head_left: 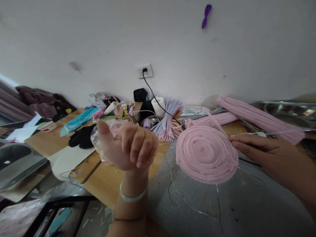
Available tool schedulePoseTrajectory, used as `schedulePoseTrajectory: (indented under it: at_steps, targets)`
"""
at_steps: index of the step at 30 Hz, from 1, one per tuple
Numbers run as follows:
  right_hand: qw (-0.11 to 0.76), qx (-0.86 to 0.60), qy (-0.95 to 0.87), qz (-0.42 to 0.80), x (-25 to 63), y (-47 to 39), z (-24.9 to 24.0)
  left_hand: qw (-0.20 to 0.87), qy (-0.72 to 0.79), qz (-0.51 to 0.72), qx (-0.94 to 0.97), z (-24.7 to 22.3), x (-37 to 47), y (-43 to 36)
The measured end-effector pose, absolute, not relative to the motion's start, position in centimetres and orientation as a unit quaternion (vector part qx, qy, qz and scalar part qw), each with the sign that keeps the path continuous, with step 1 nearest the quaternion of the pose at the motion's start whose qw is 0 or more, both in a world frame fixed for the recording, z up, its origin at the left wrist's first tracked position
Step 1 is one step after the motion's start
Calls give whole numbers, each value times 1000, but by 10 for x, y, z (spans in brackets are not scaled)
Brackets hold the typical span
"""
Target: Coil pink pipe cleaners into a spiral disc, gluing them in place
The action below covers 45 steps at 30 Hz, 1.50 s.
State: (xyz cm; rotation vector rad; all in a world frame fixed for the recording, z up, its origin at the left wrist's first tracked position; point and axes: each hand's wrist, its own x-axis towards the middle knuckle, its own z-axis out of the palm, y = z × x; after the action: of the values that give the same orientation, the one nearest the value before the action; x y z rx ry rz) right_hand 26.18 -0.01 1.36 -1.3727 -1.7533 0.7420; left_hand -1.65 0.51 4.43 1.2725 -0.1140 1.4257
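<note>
A flat round coil (202,154) of fuzzy pink pipe cleaner hangs over the grey mat, its spiral face towards me. At its right edge my right hand (261,151) pinches it between thumb and fingers. One straight pink pipe cleaner end sticks up from the coil's upper right. My left hand (130,144) is raised left of the coil and apart from it, wrist turned, fingers curled into a fist and thumb pointing up. Nothing shows in its fingers. A pale bangle (134,196) circles the left wrist.
Thin wires (184,198) lie on the grey mat (244,204). Behind are pink pipe cleaner bundles (261,118), a lilac bundle (169,115), a white roll (158,107) and a black cord (155,97) from the wall socket. A black glove-like item (82,136) lies at left.
</note>
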Motion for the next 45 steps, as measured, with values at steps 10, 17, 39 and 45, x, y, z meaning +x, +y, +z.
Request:
schedulePoseTrajectory:
  at_steps: [10, 17, 39, 45]
  targets:
    - [457, -550, -641, 279, 254, 0, 12, 183, 263, 578, 751, 17, -43, 7]
    - [445, -549, -653, 271, 256, 1, 7, 239, 218, 381, 866, -12, -51, 31]
    - [402, -599, -642, 260, 261, -2, 3, 293, 215, 425, 829, -24, -32, 37]
    - [393, -592, -657, 251, 263, 1, 0, 288, 219, 430, 827, -26, -31, 36]
